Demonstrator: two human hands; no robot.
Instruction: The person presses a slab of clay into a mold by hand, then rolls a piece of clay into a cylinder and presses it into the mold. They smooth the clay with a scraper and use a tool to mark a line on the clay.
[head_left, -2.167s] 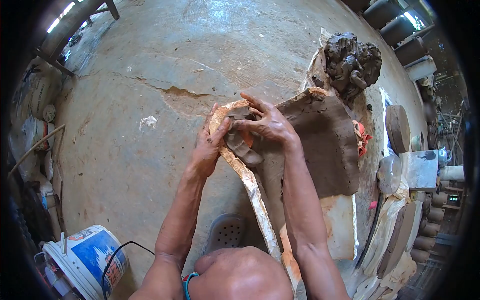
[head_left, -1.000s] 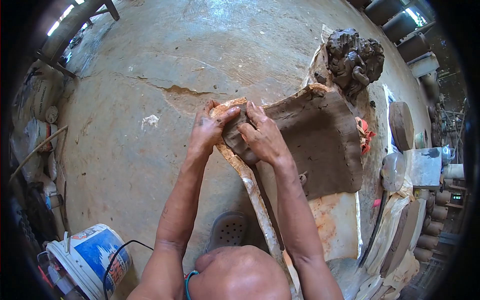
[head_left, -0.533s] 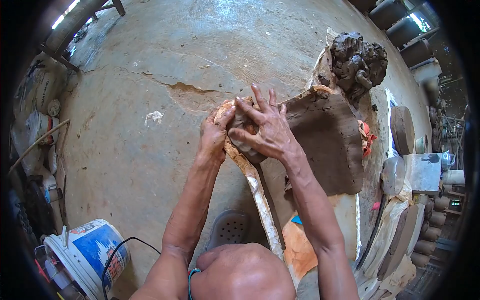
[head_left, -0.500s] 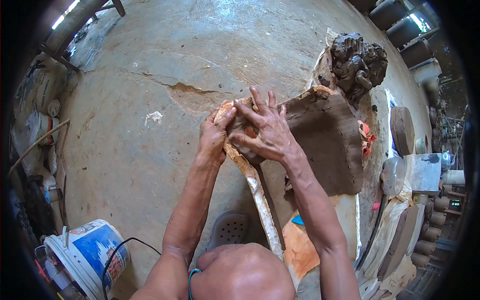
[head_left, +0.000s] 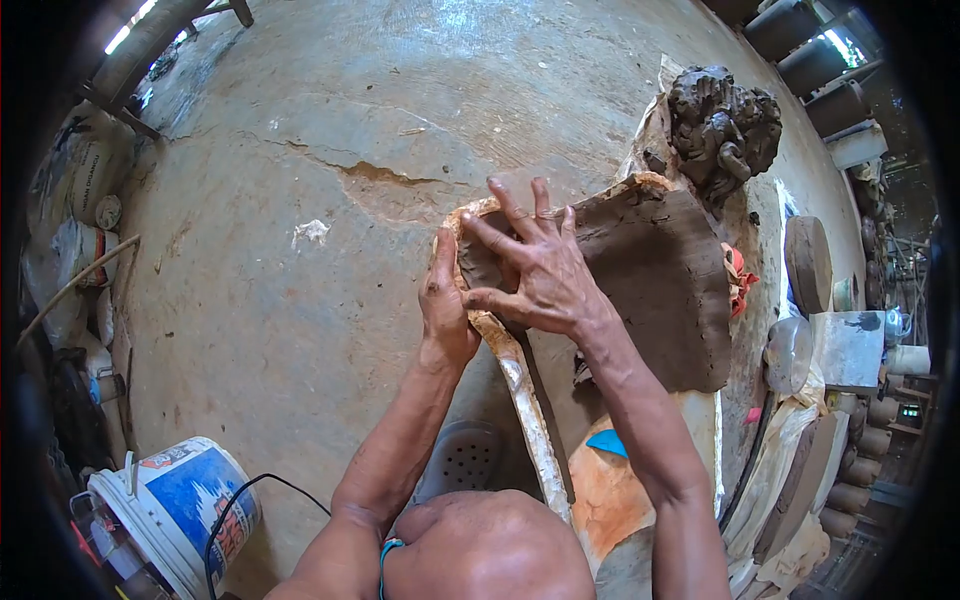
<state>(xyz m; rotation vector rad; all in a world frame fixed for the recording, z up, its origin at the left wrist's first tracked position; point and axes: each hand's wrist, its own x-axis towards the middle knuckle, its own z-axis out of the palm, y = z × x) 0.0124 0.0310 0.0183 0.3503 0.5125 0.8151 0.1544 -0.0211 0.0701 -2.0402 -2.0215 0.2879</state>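
Note:
My left hand [head_left: 447,305] is closed at the left rim of a plaster-like mould [head_left: 513,372], one digit stretched up along its outer side and the other fingers hidden. Dark wet clay [head_left: 660,290] lines the mould as a broad, thick sheet. Over its left end, my right hand [head_left: 540,275] lies with fingers spread, thumb toward the left rim and fingertips near the far rim. It covers part of the clay there. A big rough lump of dark clay [head_left: 722,130] sits beyond the mould at the upper right.
A white and blue bucket [head_left: 190,510] stands at lower left with a black cable [head_left: 265,478] beside it. A blue piece [head_left: 607,443] lies by my right forearm. Red cloth [head_left: 738,280] and a round slab [head_left: 806,262] are at right. The concrete floor [head_left: 270,330] is cracked.
My left hand has slid down and right along the rim, its thumb no longer lying over the clay. The right hand has shifted slightly right, fingers still spread.

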